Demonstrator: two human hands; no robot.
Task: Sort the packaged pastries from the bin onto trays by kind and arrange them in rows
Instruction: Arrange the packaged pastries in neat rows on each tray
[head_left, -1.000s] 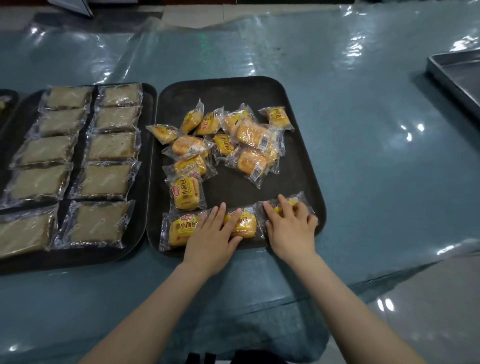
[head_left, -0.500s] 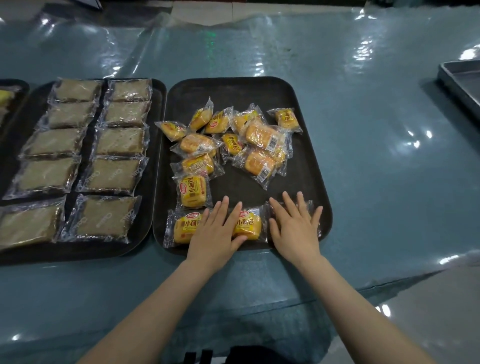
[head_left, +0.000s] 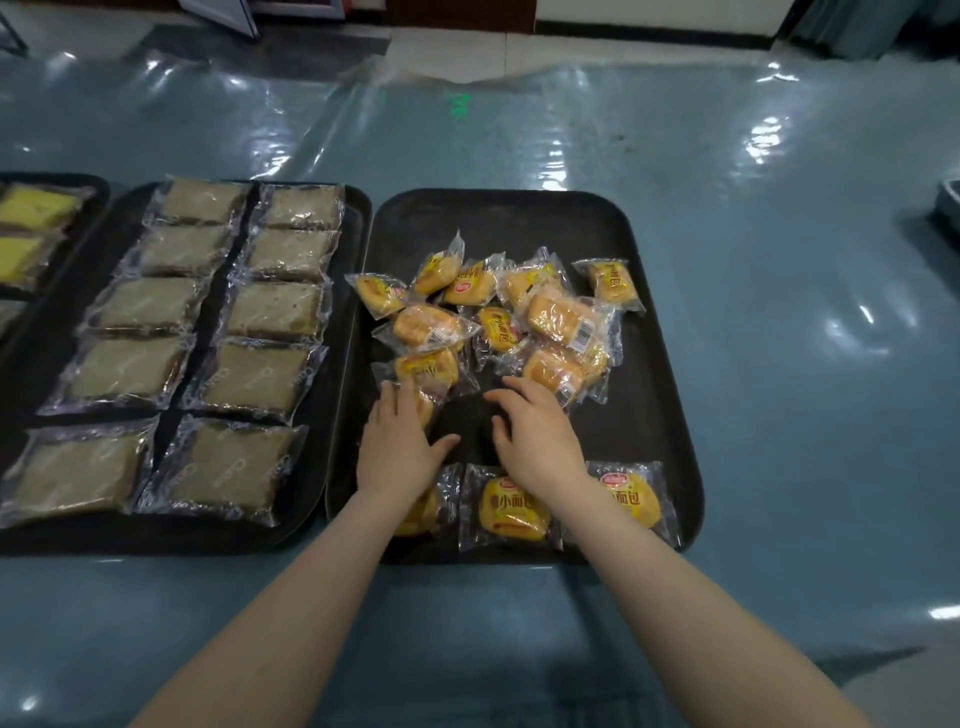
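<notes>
Head view: my hands have left the near row of three buns (head_left: 511, 506) and moved up to the loose pile (head_left: 498, 317). Left hand (head_left: 400, 441) rests on a bun (head_left: 423, 402), open right hand (head_left: 537, 431) grasps nothing; a second row comes next.

Glossy clear plastic wrappers (head_left: 511, 506) crinkle over yellow buns on a matt black, finely textured tray (head_left: 644, 415) at centre frame, set on a table (head_left: 779, 260) under shiny, wrinkled transparent film.

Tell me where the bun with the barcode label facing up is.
In the head view, the barcode bun lies atop the loose pile on the right tray, beyond the right hand.
</notes>
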